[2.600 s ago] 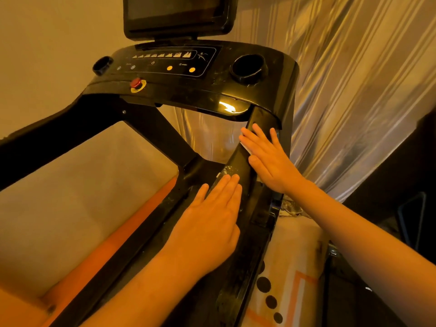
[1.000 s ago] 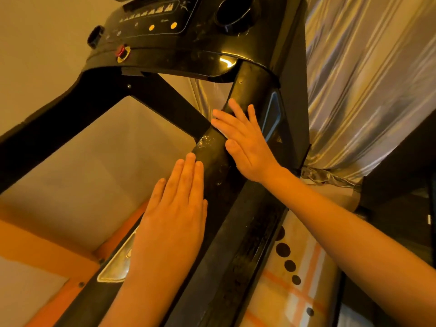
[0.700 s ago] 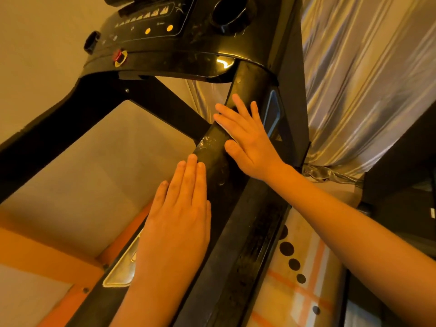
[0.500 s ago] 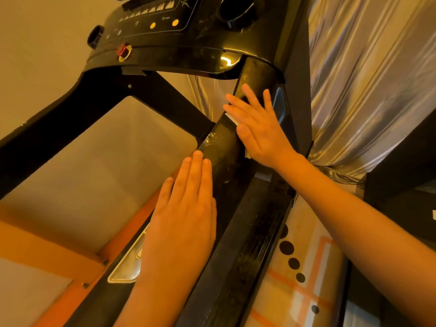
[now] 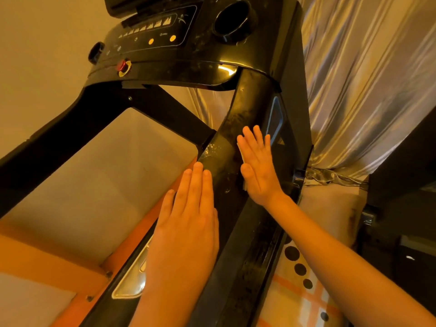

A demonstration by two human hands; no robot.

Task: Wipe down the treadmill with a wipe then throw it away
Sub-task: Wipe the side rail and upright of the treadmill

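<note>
A plain beige wall (image 5: 44, 36) stands on the left and a pleated, silvery satin curtain (image 5: 358, 86) on the right; a pale floor mat with orange stripes and black dots (image 5: 290, 300) lies below; the glossy black plastic treadmill (image 5: 205, 67) fills the middle, its slanted right rail dusty and smeared; the left hand (image 5: 188, 223) lies flat and relaxed on that rail, grasping nothing; the right hand (image 5: 258, 168), fingers straight, presses the thin pale wipe (image 5: 241, 154) against the rail, only an edge showing beside the thumb.

Home room: treadmill (image 5: 250, 109), satin curtain (image 5: 358, 79), patterned rug (image 5: 306, 300).
</note>
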